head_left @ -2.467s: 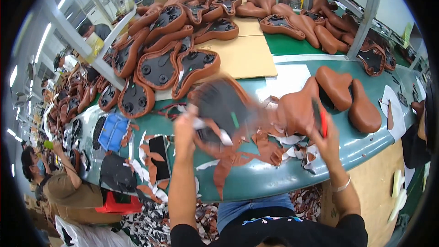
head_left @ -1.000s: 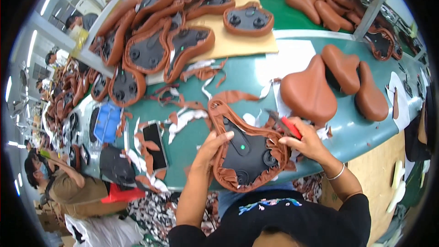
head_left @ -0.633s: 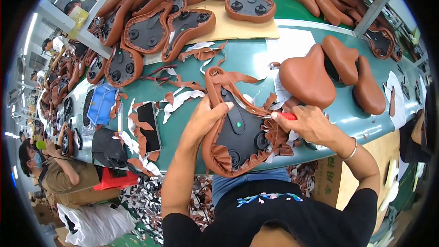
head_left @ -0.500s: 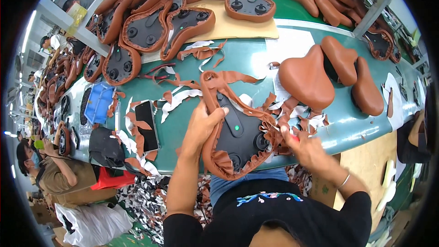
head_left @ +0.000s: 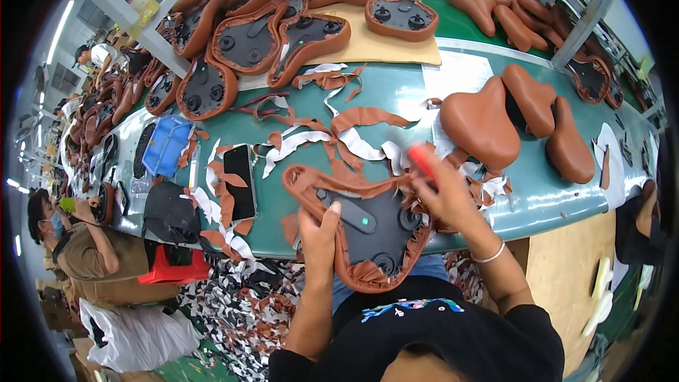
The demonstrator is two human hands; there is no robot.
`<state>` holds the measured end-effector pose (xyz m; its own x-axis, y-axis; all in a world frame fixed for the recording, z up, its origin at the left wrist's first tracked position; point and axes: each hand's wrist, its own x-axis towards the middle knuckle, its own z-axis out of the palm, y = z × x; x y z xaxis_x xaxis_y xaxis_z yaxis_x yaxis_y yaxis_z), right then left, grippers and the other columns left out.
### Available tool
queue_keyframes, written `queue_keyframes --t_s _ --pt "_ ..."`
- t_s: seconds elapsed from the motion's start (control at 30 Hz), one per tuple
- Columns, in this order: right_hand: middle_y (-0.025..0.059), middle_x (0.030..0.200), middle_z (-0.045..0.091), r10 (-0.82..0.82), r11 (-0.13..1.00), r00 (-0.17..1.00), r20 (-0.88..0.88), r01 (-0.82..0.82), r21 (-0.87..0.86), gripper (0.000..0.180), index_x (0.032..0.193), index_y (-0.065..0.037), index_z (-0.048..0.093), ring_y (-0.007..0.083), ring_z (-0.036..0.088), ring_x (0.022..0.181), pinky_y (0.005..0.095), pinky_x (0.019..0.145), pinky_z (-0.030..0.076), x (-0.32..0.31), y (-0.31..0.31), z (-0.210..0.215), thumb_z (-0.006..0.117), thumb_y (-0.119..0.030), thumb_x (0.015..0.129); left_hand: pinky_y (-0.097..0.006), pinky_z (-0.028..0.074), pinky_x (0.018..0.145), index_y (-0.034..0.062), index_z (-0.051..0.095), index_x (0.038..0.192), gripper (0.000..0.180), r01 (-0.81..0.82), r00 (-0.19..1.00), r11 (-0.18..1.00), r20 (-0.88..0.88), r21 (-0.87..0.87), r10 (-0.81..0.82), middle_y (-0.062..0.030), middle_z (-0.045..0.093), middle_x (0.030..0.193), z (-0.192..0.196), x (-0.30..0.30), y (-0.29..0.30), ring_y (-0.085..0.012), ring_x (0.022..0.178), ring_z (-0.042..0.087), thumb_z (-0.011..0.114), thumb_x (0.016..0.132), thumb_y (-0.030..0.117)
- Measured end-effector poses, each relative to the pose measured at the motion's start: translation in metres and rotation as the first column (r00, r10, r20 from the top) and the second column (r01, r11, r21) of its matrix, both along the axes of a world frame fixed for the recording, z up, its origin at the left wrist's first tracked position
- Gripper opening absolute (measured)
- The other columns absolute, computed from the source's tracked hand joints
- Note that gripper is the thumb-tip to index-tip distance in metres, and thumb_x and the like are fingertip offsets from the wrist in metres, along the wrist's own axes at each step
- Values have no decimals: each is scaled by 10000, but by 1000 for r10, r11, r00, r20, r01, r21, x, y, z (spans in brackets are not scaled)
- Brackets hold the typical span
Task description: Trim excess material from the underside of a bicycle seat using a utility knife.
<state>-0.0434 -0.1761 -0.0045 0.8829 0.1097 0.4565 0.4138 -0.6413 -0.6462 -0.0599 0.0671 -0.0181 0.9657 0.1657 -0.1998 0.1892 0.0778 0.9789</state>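
A brown bicycle saddle (head_left: 364, 240) is upside down before me at the table's front edge, its black base facing up and its narrow nose to the far left. My left hand (head_left: 318, 233) is closed on its left side, thumb over the rim. The cover's edge is gathered in folds around the wide end. Just beyond the saddle's right side, my right hand (head_left: 450, 194) is raised and closed around a red-handled tool (head_left: 422, 161). Motion smears the tool's far end, so its kind is unclear. Brown cover strips (head_left: 371, 119) lie past the nose; whether any is still attached cannot be told.
Three finished saddles (head_left: 479, 124) rest right side up at the right. Many upturned saddles (head_left: 247, 41) are piled at the back left. A phone (head_left: 239, 180), a blue tray (head_left: 168, 145) and a black pouch (head_left: 172, 212) are on the left. A co-worker (head_left: 92, 237) sits far left.
The saddle has come nearer to me, its nose swinging left. My right hand has lifted off its right edge with the red-handled tool. My view has shifted slightly.
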Motion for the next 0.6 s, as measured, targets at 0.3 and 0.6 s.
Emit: queue_keyframes --t_s 0.3,0.6 --pt "188 1213 528 150 944 945 -289 -50 327 543 1330 -34 377 241 620 970 333 853 463 -29 5 13 609 -87 841 -379 367 672 62 583 717 283 -108 780 322 281 941 -559 -75 551 710 30 8 -42 -255 718 503 699 755 318" --pt "128 821 587 71 907 944 -322 -195 -372 541 1326 -100 442 292 617 676 381 568 493 -79 -32 27 594 -66 808 -348 300 593 57 567 574 250 327 699 619 258 714 -667 -35 495 538 16 26 -45 -215 551 455 643 763 201"
